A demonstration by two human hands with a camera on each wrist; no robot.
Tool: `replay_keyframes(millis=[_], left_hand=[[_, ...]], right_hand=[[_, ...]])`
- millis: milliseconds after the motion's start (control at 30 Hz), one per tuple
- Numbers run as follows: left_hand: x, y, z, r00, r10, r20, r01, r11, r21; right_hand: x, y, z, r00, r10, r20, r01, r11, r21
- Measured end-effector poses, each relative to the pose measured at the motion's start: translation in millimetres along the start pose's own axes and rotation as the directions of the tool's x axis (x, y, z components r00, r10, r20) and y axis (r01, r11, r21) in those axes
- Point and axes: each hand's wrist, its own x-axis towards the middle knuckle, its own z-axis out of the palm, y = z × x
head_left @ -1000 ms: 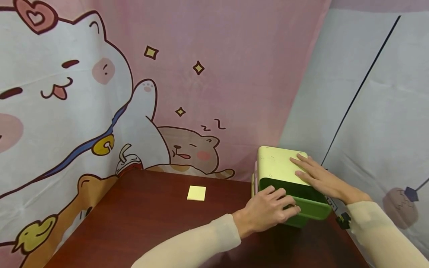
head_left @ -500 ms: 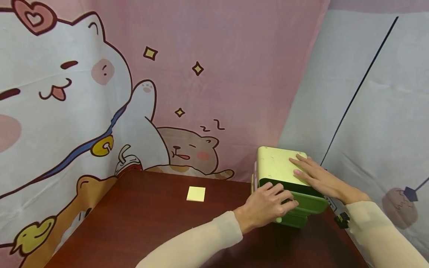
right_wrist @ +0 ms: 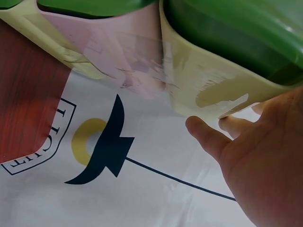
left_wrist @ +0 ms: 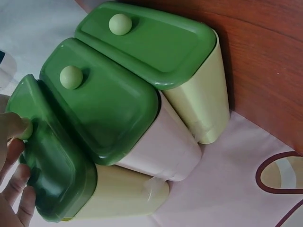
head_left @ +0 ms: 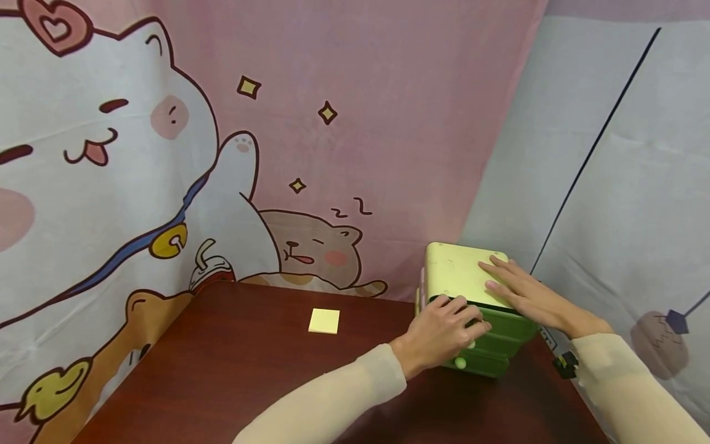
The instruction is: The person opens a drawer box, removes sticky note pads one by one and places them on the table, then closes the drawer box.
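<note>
A small three-drawer cabinet with a pale yellow top and green drawer fronts stands at the right of the table in the head view. My left hand is at the top drawer; its fingers hold the round light-green knob, partly covering it. A thin dark gap shows above that drawer front. Two lower drawers carry matching knobs, the middle knob and the bottom knob. My right hand lies with straight fingers on the cabinet top.
A yellow sticky-note pad lies left of the cabinet on the dark red table. Cartoon-printed cloth hangs behind the table. Close to my right wrist is a small dark object, its kind unclear.
The top drawer has slid inward from well pulled out to nearly closed, my left hand moving slightly with it. Lower drawer fronts and knobs have come into view. My right hand stays on top.
</note>
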Motion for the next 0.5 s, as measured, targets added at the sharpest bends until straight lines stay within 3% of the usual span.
replay_keyframes(millis=[500], left_hand=[[2.5, -1.0, 9.0, 0.998, -0.018, 0.055, 0.016, 0.999, 0.041]], right_hand=[[1.3, -0.1, 1.5, 1.0, -0.012, -0.005, 0.012, 1.0, -0.01]])
